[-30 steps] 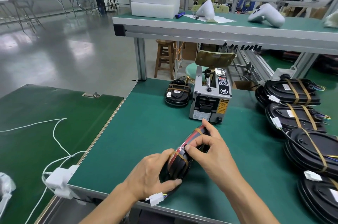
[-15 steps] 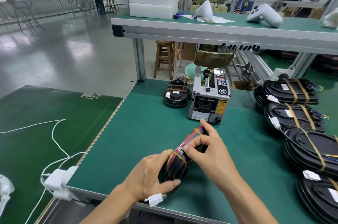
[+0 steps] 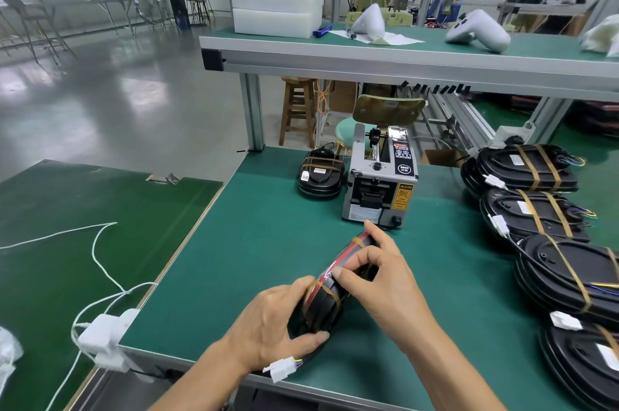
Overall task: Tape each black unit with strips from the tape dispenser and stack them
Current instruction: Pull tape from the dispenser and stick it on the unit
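At the near edge of the green surface (image 3: 234,259) I hold one black unit (image 3: 323,305) tipped up on its edge. My left hand (image 3: 278,320) grips its near end, fingers over the top and thumb curled underneath. My right hand (image 3: 375,271) pinches and presses at the upper rim, thumb and fingertips working a tan strip (image 3: 358,240) down across the red-striped side. Another tan strip already crosses the unit near my left hand. A white plug (image 3: 279,371) on coloured wires hangs from the unit below my left wrist.

To my right, a row of black units (image 3: 552,263) lies along the surface, each crossed by two tan bands, overlapping one another like fallen dominoes. Those look finished to me. Straight ahead stands the tape dispenser (image 3: 380,179), its slot facing me; I cannot tell whether a fresh strip waits in it. Just left of it sits a small stack of units (image 3: 320,176), also banded.

My judgement: most of the work is done, the unit in my hands is being taped now, and it has yet to join a stack. Whether more untaped units remain I cannot say, since none shows plainly.

The far face of the unit I hold is hidden from me, so I cannot see how far the strips wrap round. The nearest units on the right are cut off by the edge of view. On the raised shelf (image 3: 402,58) beyond lie white shells and boxes, no part of this job.
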Action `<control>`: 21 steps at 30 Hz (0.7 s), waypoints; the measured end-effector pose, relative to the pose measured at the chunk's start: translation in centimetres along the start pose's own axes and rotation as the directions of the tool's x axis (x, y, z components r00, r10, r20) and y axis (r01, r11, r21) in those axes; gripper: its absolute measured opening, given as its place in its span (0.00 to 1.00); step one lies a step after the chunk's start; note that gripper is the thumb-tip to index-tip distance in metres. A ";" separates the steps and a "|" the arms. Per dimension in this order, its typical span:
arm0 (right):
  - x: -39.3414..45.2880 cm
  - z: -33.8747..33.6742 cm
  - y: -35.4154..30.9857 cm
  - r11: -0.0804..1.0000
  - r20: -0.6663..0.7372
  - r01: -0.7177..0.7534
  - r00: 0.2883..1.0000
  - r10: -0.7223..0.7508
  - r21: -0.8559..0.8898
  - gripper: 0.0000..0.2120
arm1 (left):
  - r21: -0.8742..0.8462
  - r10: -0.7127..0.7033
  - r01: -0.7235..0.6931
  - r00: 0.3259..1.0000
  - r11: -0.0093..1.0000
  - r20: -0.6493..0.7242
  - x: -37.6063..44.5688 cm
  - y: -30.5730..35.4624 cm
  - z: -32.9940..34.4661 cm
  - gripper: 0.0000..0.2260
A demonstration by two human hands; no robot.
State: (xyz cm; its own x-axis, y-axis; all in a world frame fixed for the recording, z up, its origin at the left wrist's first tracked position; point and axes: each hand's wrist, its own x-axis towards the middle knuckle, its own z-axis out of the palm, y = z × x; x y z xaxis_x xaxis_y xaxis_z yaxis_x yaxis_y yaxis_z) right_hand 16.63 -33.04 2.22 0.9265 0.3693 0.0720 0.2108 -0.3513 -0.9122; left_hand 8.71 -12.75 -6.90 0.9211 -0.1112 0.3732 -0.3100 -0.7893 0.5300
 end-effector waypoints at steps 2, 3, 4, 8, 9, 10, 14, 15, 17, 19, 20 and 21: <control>0.0 0.2 0.1 1.000 -0.009 0.008 1.000 -0.008 0.002 0.07 | -0.004 0.002 -0.002 1.000 1.000 0.003 0.0 0.0 0.0 0.28; 0.0 0.2 0.2 1.000 -0.016 0.009 1.000 -0.009 0.001 0.07 | -0.005 0.002 -0.002 1.000 1.000 0.004 0.0 0.0 0.0 0.28; 0.1 0.3 0.3 1.000 -0.027 0.008 1.000 -0.008 -0.003 0.07 | -0.004 0.002 -0.002 1.000 1.000 0.003 0.0 0.0 0.0 0.28; 0.6 0.5 0.4 1.000 -0.092 0.017 0.996 -0.017 -0.002 0.07 | -0.005 -0.003 0.003 1.000 1.000 -0.001 0.1 0.0 0.0 0.27; 0.6 0.5 0.5 1.000 -0.105 0.020 0.994 -0.018 0.010 0.07 | -0.008 0.000 0.000 1.000 1.000 0.001 0.0 0.0 0.0 0.27; 0.6 0.5 0.5 1.000 -0.110 0.019 0.994 -0.017 0.020 0.06 | -0.013 0.002 -0.002 1.000 1.000 0.004 0.1 0.0 0.0 0.26; 0.0 0.8 0.4 0.999 -0.095 0.028 0.995 -0.030 -0.027 0.11 | -0.016 0.002 -0.002 1.000 1.000 0.006 0.1 -0.2 0.0 0.26; -0.1 0.9 0.4 0.998 -0.095 0.032 0.995 -0.037 -0.051 0.13 | -0.017 0.003 -0.003 1.000 1.000 0.006 0.0 -0.3 0.0 0.26; -0.3 1.0 0.2 0.994 -0.076 0.052 0.995 -0.060 -0.099 0.16 | -0.025 0.007 -0.007 1.000 1.000 0.007 -0.1 -0.3 0.1 0.27; -0.3 1.0 0.2 0.988 -0.044 0.076 0.996 -0.082 -0.131 0.20 | -0.041 0.007 -0.007 1.000 0.999 0.004 -0.1 -0.4 0.2 0.28; -0.2 0.9 0.2 0.990 -0.037 0.070 0.996 -0.075 -0.121 0.21 | -0.045 0.008 -0.008 1.000 0.999 -0.001 -0.1 -0.5 0.2 0.29; -0.1 0.7 0.1 0.995 -0.038 0.050 0.998 -0.054 -0.084 0.22 | -0.045 0.010 -0.010 1.000 0.999 -0.005 -0.1 -0.6 0.3 0.29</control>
State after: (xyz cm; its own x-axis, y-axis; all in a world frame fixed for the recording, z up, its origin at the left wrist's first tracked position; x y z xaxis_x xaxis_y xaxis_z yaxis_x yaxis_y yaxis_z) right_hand 16.36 -32.49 1.79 0.9251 0.3544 0.1364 0.2827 -0.4029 -0.8705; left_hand 8.87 -12.46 -7.46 0.9167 -0.1163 0.3823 -0.3300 -0.7599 0.5601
